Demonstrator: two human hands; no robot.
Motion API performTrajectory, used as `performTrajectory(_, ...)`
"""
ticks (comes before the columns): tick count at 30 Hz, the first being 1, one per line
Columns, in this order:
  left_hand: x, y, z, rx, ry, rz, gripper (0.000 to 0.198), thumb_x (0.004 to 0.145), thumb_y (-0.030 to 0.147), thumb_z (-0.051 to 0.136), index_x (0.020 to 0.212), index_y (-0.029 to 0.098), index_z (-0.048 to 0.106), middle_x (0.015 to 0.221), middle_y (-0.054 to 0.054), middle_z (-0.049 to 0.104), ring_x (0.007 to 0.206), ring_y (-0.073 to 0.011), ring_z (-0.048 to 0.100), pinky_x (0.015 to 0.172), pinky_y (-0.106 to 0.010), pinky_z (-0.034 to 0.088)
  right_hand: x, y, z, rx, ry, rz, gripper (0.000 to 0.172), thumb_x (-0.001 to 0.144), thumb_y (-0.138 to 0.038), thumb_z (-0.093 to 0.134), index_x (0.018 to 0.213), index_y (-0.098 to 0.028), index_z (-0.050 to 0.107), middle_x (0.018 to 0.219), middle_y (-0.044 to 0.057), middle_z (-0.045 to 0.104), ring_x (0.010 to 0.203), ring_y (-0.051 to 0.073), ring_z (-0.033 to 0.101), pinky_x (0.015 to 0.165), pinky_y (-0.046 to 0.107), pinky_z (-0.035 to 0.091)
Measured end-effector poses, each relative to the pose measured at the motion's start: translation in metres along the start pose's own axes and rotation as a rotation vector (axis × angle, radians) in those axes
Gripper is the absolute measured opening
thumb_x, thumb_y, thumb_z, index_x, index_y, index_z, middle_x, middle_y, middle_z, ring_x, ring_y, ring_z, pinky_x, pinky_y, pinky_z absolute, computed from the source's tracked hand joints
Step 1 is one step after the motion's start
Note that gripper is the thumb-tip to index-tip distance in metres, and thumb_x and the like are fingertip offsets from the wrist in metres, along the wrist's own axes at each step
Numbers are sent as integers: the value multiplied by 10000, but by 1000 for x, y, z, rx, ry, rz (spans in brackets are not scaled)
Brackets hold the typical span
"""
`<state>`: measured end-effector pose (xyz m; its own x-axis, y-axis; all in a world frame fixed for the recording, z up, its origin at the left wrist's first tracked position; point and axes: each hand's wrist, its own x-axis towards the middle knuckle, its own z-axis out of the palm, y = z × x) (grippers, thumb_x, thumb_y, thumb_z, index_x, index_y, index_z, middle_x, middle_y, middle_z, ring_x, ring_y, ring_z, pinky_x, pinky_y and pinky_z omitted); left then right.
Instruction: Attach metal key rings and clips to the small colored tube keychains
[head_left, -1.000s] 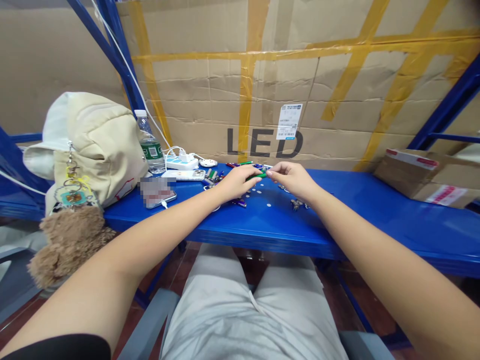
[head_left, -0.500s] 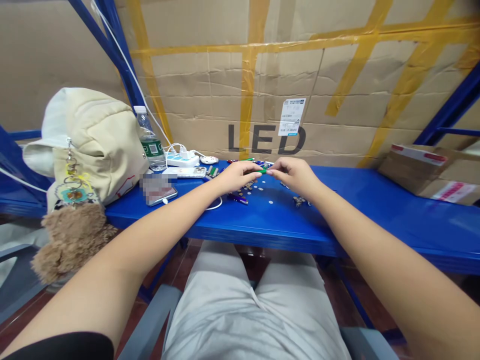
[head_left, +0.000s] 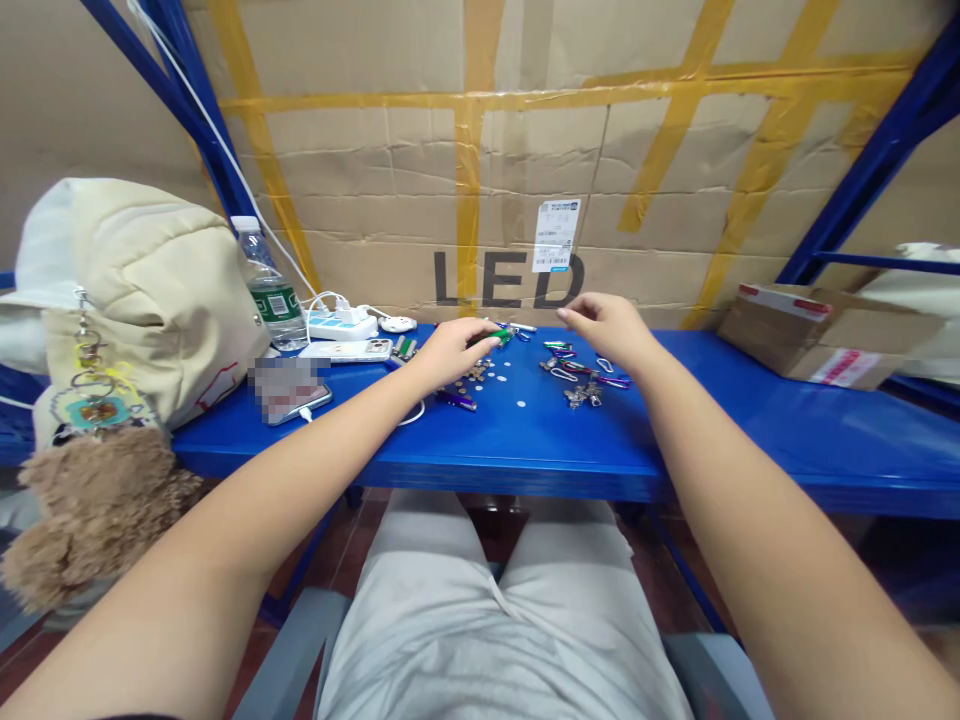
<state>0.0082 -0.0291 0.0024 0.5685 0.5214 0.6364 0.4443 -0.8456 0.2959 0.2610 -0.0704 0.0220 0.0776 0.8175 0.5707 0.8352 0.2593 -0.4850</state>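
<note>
My left hand (head_left: 457,350) is closed over a small green tube-like piece (head_left: 498,337), low above the blue table. My right hand (head_left: 611,328) is lifted to the right, thumb and fingertips pinched together; anything between them is too small to make out. Beneath it lie several coloured carabiners (head_left: 564,374) and a pile of small metal clasps (head_left: 583,396). Below my left hand are small coin-like discs (head_left: 474,375) and a purple tube-like piece (head_left: 456,400). More pens or tubes (head_left: 523,328) lie behind the left fingers, partly covered.
On the left stand a cream bag (head_left: 150,270) with a plush charm, a water bottle (head_left: 274,290), a power strip (head_left: 341,322) and two phones, one white (head_left: 349,350). A cardboard box (head_left: 810,335) sits at the right. A large LED carton (head_left: 375,200) closes off the back.
My right hand has parted from the green piece and moved right and up. The green piece stays with my left hand. The view has turned slightly, showing the carabiners.
</note>
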Motion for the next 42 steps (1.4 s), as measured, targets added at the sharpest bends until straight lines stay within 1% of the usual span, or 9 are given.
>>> performTrajectory(1,-1,-3,-2,-3,-14,-46,247,895,296,544,1061,168,675,1036,-68,715,908,-168,645,860,-316,494,3,13,-7,-148,-11,52,272,836,-422,591,789,-164,666,816,81,699,771,200,606,704,309,439)
performTrajectory(3,-3,-9,-5,-8,-42,-110,266,899,312,526,1067,160,665,966,-59,724,851,-167,646,818,-309,496,7,36,-17,-380,-173,168,223,811,-367,622,737,-164,677,810,93,712,776,216,617,695,306,438)
performTrajectory(4,-4,-11,-6,-12,-48,-126,270,902,319,516,1064,159,662,930,-52,725,825,-165,645,798,-305,495,8,44,-19,-426,-253,193,202,806,-353,627,755,-169,691,840,89,724,788,217,626,694,300,441)
performTrajectory(6,-4,-13,-8,-15,-57,-140,275,906,329,500,1062,165,656,901,-43,723,804,-164,644,776,-300,492,11,53,-17,-479,-306,196,200,823,-335,604,834,-169,715,919,94,737,837,222,640,709,291,450)
performTrajectory(10,-4,-9,-7,14,-125,-146,273,905,320,504,1079,171,652,947,-50,722,843,-171,646,810,-315,491,14,44,3,-502,-355,81,204,819,-258,587,939,-179,732,1027,86,734,926,224,643,750,275,450)
performTrajectory(16,-4,-7,-6,24,-157,-123,270,907,321,506,1078,185,664,968,-53,723,898,-182,651,848,-327,494,12,36,10,-427,-539,160,227,809,-372,610,870,-189,730,935,80,736,778,208,645,643,282,441)
performTrajectory(21,-4,-8,-7,27,-164,-116,284,906,338,507,1092,192,665,1065,-59,712,954,-189,648,885,-337,493,10,45,6,-396,-578,193,252,796,-398,631,917,-191,709,961,67,730,762,191,639,622,273,437)
performTrajectory(29,-5,-13,-5,39,-202,-90,328,909,384,498,1125,202,665,1089,-64,703,984,-197,643,942,-353,482,12,42,5,-424,-630,242,258,760,-438,635,790,-186,678,806,66,712,648,181,608,550,282,408)
performTrajectory(42,-6,-15,-6,24,-215,-81,317,898,393,525,1122,223,673,1069,-51,706,946,-189,647,893,-335,502,10,44,-7,-226,-451,338,242,829,-358,551,718,-171,657,783,73,697,637,167,589,582,274,435)
